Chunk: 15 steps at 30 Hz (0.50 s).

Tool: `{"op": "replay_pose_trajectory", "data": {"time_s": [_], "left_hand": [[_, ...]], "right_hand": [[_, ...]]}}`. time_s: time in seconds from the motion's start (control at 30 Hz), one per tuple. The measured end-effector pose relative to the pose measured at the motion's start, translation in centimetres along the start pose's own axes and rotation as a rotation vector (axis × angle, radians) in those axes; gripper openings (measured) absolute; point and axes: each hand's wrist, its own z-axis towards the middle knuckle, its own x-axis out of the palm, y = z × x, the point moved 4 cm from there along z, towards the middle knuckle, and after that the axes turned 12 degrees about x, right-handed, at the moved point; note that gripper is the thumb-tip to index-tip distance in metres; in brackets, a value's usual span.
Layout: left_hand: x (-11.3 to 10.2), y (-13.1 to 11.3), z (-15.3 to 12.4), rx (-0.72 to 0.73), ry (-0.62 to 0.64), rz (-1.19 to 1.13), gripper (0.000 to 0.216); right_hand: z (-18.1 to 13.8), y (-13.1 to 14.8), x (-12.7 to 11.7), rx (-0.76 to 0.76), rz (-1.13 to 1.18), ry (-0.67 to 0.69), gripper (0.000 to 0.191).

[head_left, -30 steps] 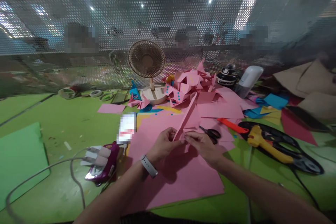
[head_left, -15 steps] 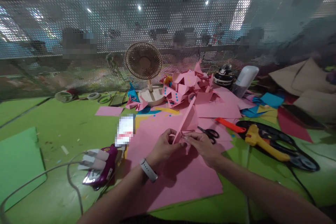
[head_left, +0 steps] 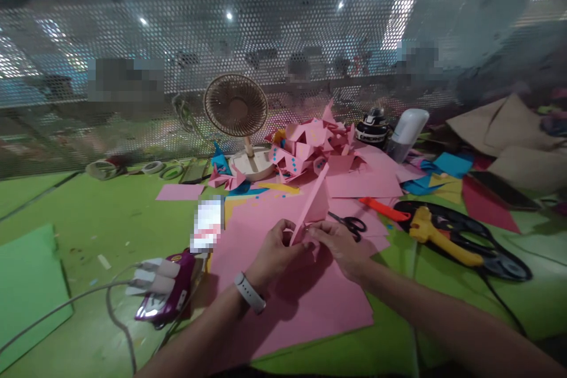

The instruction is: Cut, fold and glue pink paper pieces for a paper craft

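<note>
A folded piece of pink paper (head_left: 315,204) stands upright between my two hands, its pointed tip up. My left hand (head_left: 279,248) grips its lower left side, thumb in front and fingers behind. With fingers pinched, my right hand (head_left: 339,245) holds the paper's lower right edge; the exact spot under the fingertips is partly hidden. Beneath both hands lie large pink sheets (head_left: 310,319). Black-handled scissors (head_left: 353,224) rest just behind my right hand.
Folded pink paper pieces (head_left: 310,144) are heaped at the back beside a small fan (head_left: 237,106). On the right, a yellow glue gun (head_left: 443,239) lies on a black stand. A purple power strip (head_left: 170,289) with plugs and cables sits left, near a phone (head_left: 208,223).
The whole view has shifted slightly, with things appearing a little further left. Both hands keep their hold on the folded pink paper, with barely any finger movement.
</note>
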Motion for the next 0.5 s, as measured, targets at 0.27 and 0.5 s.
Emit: {"op": "replay_pose_trajectory", "data": {"time_s": [0.27, 0.5], "left_hand": [[0.6, -0.2, -0.3, 0.019, 0.022, -0.046, 0.037], [-0.7, -0.6, 0.1, -0.025, 0.067, -0.119, 0.037]], "right_hand": [[0.1, 0.0, -0.1, -0.065, -0.008, -0.041, 0.016], [-0.8, 1.2, 0.5, -0.072, -0.147, 0.002, 0.026]]}}
